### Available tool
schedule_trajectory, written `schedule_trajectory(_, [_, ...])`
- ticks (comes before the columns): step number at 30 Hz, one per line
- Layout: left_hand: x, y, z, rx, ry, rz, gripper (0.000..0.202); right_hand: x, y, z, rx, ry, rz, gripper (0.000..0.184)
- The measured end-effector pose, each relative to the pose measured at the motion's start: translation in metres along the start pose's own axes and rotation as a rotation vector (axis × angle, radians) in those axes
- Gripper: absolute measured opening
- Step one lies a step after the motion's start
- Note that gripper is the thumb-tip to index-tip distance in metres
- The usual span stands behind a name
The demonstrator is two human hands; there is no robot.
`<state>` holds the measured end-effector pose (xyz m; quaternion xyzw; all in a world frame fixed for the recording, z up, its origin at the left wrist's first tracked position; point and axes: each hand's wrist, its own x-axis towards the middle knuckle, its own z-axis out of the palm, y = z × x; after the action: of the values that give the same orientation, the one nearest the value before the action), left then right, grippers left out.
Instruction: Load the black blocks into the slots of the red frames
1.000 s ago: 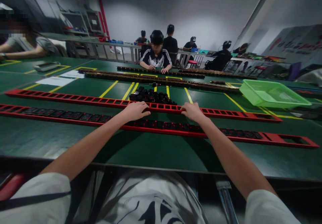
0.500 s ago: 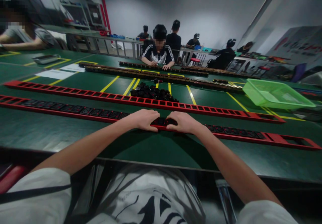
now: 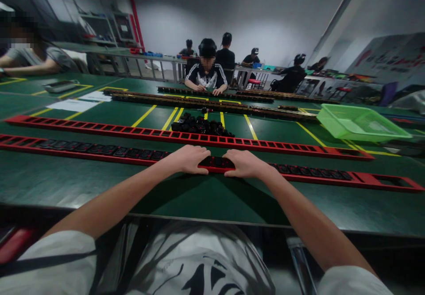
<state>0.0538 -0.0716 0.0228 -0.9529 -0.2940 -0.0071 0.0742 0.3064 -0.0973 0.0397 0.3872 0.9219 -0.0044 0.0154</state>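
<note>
Both hands lie palm down on the near red strip (image 3: 365, 179). The left hand (image 3: 191, 158) and the right hand (image 3: 244, 163) are close together, fingertips pointing toward each other. The fingers are stretched out and only slightly bent, pressing on top of the strip rather than closing around anything. Neither hand has anything enclosed in it.

In the short gap between the hands, a few black sockets (image 3: 217, 161) sit in the strip's slots. More filled slots run outward from each hand along the strip. Far out past the right hand, the last openings at the end of the strip show only the green table (image 3: 212, 195) through them.

Just beyond the fingers, parallel to the near strip and apart from it, lies a second red strip (image 3: 282, 145), its slots open along its length. Beyond that, straight ahead of the hands, is a loose pile of black parts (image 3: 202, 126) on the table. A green basket (image 3: 360, 124) stands tilted well off to the right of the right hand. White sheets of paper (image 3: 75, 105) lie far to the left of the left hand. Across the table, a person in a dark jacket (image 3: 206, 71) sits facing this way with hands on other long strips.
</note>
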Motion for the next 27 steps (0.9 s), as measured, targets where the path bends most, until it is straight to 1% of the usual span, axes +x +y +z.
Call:
schedule_trajectory(7, [-0.001,-0.008,0.003,-0.014,0.012,-0.036,0.051,-0.014,0.025,-0.003,0.048,0.002,0.078,0.048])
schedule_trajectory(13, [-0.003,-0.015,0.005,-0.045,-0.014,-0.064,0.052,-0.019,0.037,-0.004,0.035,-0.010,0.115,0.049])
schedule_trajectory(17, [-0.005,-0.016,0.005,-0.055,-0.010,-0.052,0.051,-0.024,0.041,-0.008,0.034,-0.033,0.140,0.046])
schedule_trajectory(21, [-0.003,-0.015,0.007,-0.059,-0.006,-0.056,0.051,-0.016,0.032,-0.005,0.038,-0.029,0.131,0.047])
schedule_trajectory(24, [-0.002,-0.013,0.009,-0.047,-0.006,-0.061,0.050,-0.001,0.016,0.006,0.041,0.021,0.065,0.060])
schedule_trajectory(25, [-0.001,-0.012,0.009,-0.045,-0.009,-0.067,0.050,0.005,0.010,0.010,0.027,0.036,0.068,0.064])
schedule_trajectory(27, [-0.001,-0.010,0.009,-0.050,-0.014,-0.086,0.050,0.013,-0.001,0.014,-0.015,0.049,0.095,0.060])
